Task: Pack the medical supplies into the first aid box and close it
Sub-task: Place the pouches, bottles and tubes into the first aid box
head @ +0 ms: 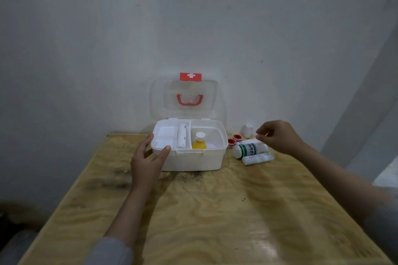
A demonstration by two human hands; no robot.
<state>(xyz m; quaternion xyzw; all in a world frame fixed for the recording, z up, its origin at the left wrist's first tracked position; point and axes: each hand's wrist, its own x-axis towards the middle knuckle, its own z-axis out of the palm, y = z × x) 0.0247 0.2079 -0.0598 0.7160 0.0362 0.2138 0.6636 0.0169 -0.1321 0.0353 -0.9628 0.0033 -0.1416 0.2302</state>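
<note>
A white first aid box (193, 160) stands at the back of the wooden table (204, 211), its clear lid (187, 99) with a red handle upright against the wall. Inside lie a white bandage roll (182, 139) and a yellow bottle (199, 141) with a white cap. My left hand (146, 161) grips the box's front left corner, thumb on the rim. My right hand (277, 136) hovers over the supplies to the right of the box, fingers loosely curled and holding nothing. Below it lie a white bottle with a green label (249, 149) and a wrapped white roll (258, 159).
Two small red tape rolls (234, 139) lie beside the box's right wall. A small white bottle (247, 131) stands behind them near the wall. The table's back edge meets a grey wall. Bare stained wood fills the front half of the table.
</note>
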